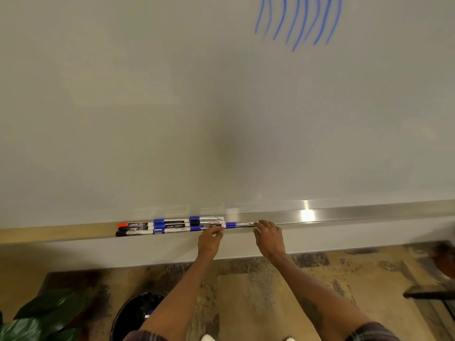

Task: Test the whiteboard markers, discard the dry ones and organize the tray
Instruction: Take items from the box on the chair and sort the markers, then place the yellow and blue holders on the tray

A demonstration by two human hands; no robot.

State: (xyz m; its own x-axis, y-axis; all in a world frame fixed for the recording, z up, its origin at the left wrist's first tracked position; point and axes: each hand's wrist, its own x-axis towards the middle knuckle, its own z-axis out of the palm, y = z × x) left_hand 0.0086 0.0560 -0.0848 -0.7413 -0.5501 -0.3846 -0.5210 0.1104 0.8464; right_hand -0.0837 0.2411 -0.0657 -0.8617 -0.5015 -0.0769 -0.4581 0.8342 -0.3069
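Right hand (269, 238) apparently pinches a blue marker (237, 225).

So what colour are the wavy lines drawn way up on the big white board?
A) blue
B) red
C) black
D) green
A: the wavy marker lines at the top right of the white whiteboard are plainly blue.
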